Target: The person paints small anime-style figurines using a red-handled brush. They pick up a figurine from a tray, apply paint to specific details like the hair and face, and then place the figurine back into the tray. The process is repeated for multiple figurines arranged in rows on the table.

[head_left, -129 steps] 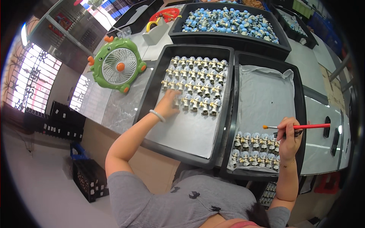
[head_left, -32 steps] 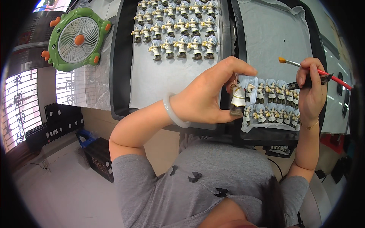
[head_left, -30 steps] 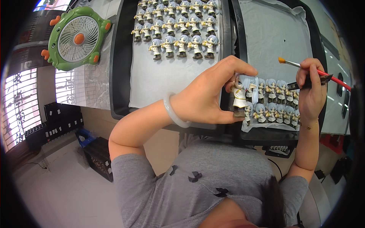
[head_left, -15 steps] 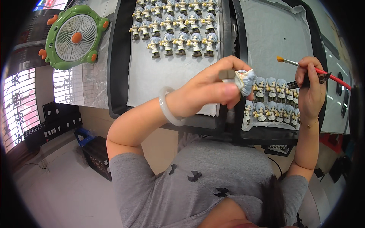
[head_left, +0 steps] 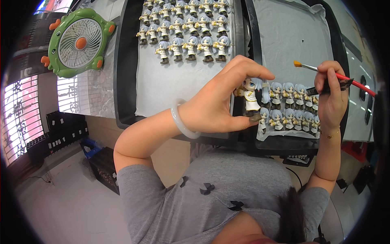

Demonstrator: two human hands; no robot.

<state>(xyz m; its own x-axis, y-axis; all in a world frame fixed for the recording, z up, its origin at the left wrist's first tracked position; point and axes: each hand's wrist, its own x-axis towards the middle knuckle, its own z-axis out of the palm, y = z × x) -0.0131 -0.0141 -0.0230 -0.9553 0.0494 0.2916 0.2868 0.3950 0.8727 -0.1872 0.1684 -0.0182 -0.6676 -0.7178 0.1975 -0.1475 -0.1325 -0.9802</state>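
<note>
Between the thumb and fingers of my left hand (head_left: pixel 221 97) is a small figurine (head_left: pixel 251 95) with pale blue hair, a white robe and dark boots. It is upright, its front facing me, above the gap between the two trays. My right hand (head_left: pixel 332 93) is closed around a red-handled paintbrush (head_left: pixel 310 68) with an orange tip, which points left, and a black tool (head_left: pixel 345 83) whose kind I cannot make out. Just left of that hand, two rows of similar figurines (head_left: pixel 289 116) lie in the right tray, partly hidden by the hand.
The left black tray (head_left: pixel 126 81) holds several rows of figurines (head_left: pixel 191 49) on white lining. The right tray (head_left: pixel 254 32) is also lined, with a small dark speck on the sheet. A green fan (head_left: pixel 81 42) with orange feet stands at the far left.
The figurine in my left hand has turned from lying sideways, soles toward the left, to upright with its front showing. My left fingers have spread wider around it. My right hand has barely moved.
</note>
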